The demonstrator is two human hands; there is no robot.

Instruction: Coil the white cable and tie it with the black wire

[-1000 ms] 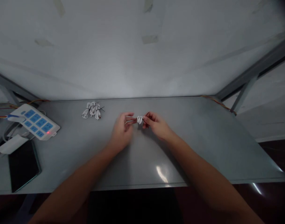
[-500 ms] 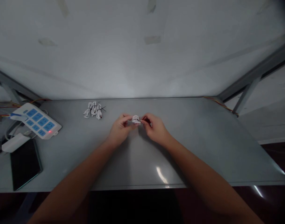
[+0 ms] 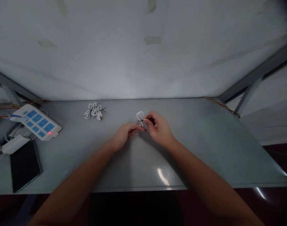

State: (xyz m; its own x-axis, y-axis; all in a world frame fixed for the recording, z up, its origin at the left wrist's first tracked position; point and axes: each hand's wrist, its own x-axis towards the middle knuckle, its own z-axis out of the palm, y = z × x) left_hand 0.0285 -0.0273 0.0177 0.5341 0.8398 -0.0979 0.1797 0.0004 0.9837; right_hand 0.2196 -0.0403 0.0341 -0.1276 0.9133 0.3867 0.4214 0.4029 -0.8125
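Note:
A small coiled white cable bundle (image 3: pixel 140 118) with a thin black tie round its middle is held up above the grey table (image 3: pixel 204 141). My right hand (image 3: pixel 158 129) pinches the bundle and the black tie at its right side. My left hand (image 3: pixel 124 134) pinches the lower end of the same bundle from the left, fingers closed. Both hands meet near the table's middle. Several other tied white cable bundles (image 3: pixel 94 111) lie together at the back left.
A white power strip (image 3: pixel 36 121) with blue sockets and a red light lies at the far left, with a white adapter (image 3: pixel 13 143) and a dark tablet (image 3: pixel 24 165) in front of it. A metal frame post (image 3: pixel 248 91) rises at the back right. A pale wall stands behind.
The bundle has turned from lying sideways between my hands to standing upright. My left hand has dropped lower and my right hand has shifted slightly right.

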